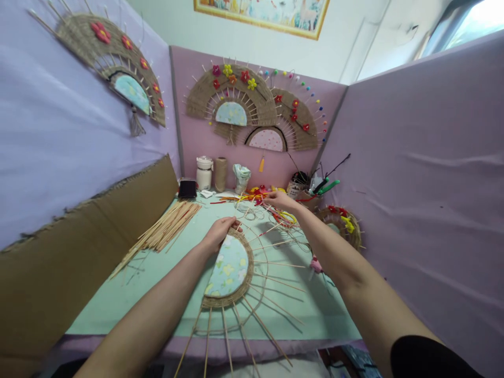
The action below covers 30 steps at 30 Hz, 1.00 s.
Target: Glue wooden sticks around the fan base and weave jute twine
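A half-made fan point(229, 266) with a half-round floral cloth centre, a woven twine band and thin sticks spreading outward lies in front of me. My left hand point(222, 232) is closed around its upper end, thumb on top and fingertips partly hidden. A strand of twine point(268, 265) loops loosely across the sticks. Farther back, my right hand point(280, 200) reaches past the upper sticks, its fingers pinched together. What they pinch is too small to make out. Loose twine coils point(255, 212) and coloured pipe cleaners point(242, 198) lie close to that hand.
A bundle of thin sticks point(163, 231) lies left, beside a cardboard sheet point(90, 247). A white jar point(204, 173), a twine spool point(221, 174) and a tool holder point(297, 186) stand at the back. Finished fans point(232, 89) hang on the partition; a flowered woven piece point(346, 226) leans right.
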Tool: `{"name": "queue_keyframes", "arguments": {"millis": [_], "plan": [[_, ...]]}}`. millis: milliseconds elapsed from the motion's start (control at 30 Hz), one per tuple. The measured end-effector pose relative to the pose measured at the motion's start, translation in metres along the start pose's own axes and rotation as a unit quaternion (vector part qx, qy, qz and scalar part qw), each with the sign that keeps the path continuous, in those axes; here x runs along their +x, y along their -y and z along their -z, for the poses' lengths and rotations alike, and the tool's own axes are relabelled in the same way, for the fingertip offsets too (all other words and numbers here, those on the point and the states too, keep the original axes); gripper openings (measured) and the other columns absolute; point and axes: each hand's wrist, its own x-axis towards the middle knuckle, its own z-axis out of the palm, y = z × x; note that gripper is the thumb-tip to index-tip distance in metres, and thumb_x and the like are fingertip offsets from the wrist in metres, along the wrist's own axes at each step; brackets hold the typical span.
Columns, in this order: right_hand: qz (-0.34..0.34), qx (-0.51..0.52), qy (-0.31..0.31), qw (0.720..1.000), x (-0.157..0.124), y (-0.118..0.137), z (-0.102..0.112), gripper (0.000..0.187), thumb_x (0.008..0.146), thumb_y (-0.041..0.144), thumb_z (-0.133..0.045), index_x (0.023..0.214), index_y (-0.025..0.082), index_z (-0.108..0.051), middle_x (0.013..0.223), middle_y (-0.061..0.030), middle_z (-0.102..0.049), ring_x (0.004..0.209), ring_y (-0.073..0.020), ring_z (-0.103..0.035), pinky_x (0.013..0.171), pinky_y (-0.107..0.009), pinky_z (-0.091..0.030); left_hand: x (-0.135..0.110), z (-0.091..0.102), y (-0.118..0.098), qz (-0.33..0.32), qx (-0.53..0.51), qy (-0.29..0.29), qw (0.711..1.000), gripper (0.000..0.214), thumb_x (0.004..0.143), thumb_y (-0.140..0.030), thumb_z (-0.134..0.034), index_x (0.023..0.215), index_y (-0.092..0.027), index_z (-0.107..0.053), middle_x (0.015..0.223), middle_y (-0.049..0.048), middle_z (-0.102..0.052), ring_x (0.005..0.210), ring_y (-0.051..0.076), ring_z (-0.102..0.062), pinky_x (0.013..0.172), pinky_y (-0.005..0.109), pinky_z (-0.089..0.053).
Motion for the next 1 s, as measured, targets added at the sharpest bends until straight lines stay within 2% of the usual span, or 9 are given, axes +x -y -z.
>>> {"name": "queue_keyframes", "arguments": {"millis": [267,400,533,700,833,1000], "plan": [[0.037,0.073,-0.092,0.992,-0.055,0.010,0.009,0.039,0.072,0.054,-0.062,0.068,0.015,-0.061,0.060,0.0019,-0.050,0.057,-0.0107,-0.038,0.054,-0.025,-0.028,0.001,0.002,0.006,0.020,0.012,-0.006,1.000,0.024,0.085,-0.034,-0.057,0.077,-0.012,-0.063,0.066,0.0059,-0.068,0.045,0.011,-0.057,0.044,0.022,-0.041],[0.028,0.121,-0.077,0.989,-0.088,0.014,0.004,0.037,0.075,0.053,-0.062,0.074,0.016,-0.062,0.060,0.0030,-0.046,0.055,-0.0100,-0.034,0.052,-0.025,-0.026,0.002,0.003,0.008,0.032,0.011,-0.004,0.999,0.023,0.086,-0.033,-0.057,0.079,-0.011,-0.063,0.067,0.0067,-0.068,0.046,0.013,-0.059,0.045,0.022,-0.043],[0.016,0.158,-0.053,0.986,-0.111,0.003,-0.003,0.033,0.076,0.050,-0.063,0.074,0.017,-0.063,0.063,0.0025,-0.048,0.057,-0.0105,-0.036,0.053,-0.025,-0.026,0.003,0.003,0.008,0.048,-0.003,0.003,0.999,0.025,0.087,-0.035,-0.056,0.085,-0.011,-0.063,0.069,0.0072,-0.068,0.049,0.015,-0.062,0.045,0.024,-0.045],[0.029,0.196,-0.048,0.979,-0.121,-0.006,-0.013,0.030,0.075,0.047,-0.066,0.069,0.017,-0.062,0.065,0.0012,-0.051,0.061,-0.0121,-0.042,0.058,-0.026,-0.031,0.003,0.005,0.005,0.072,-0.015,0.004,0.997,0.027,0.089,-0.037,-0.051,0.094,-0.013,-0.062,0.065,0.0051,-0.066,0.044,0.015,-0.060,0.040,0.024,-0.043],[0.036,0.219,-0.016,0.975,-0.123,-0.005,-0.019,0.028,0.073,0.045,-0.069,0.072,0.017,-0.065,0.070,-0.0011,-0.057,0.066,-0.0142,-0.047,0.062,-0.027,-0.035,0.005,0.008,0.003,0.087,-0.031,0.016,0.996,0.027,0.089,-0.038,-0.052,0.102,-0.016,-0.061,0.061,0.0015,-0.062,0.041,0.015,-0.057,0.038,0.023,-0.041],[0.037,0.252,0.009,0.967,-0.124,-0.009,-0.024,0.028,0.071,0.045,-0.070,0.069,0.018,-0.063,0.067,0.0002,-0.054,0.064,-0.0131,-0.045,0.060,-0.026,-0.033,0.006,0.013,-0.002,0.110,-0.077,0.063,0.989,0.019,0.086,-0.028,-0.056,0.098,-0.016,-0.062,0.066,0.0021,-0.062,0.054,0.015,-0.063,0.052,0.026,-0.050]]}}
